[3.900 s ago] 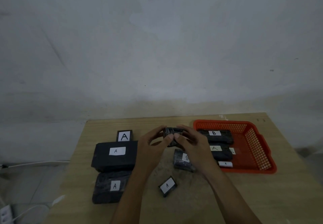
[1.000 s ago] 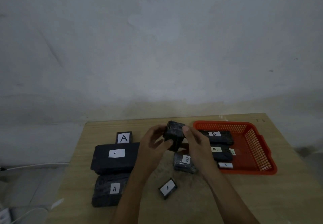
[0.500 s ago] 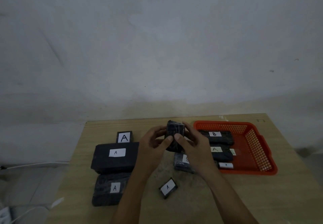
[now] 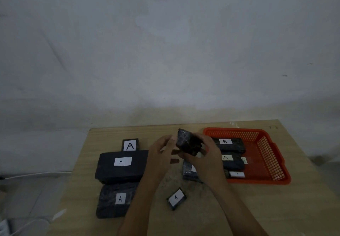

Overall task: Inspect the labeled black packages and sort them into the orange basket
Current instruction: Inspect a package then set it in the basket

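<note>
Small black package raised above the wooden table, tilted on a corner, no label showing on the visible faces. Right hand curled round its lower right side, fingers clamped on it; left hand at 9 o'clock of the package, fingers loosely spread, thumb tip just at its left edge, actual contact hard to tell. Orange basket at 3 o'clock of the hands, holding a package marked B, another marked A and a small white-labelled piece. Half-hidden package on the table beneath the right wrist. At 9 o'clock, large A package, small A card-sized package behind it, wrinkled A package at 7 o'clock. Small tilted A package at 6 o'clock between the forearms.
</note>
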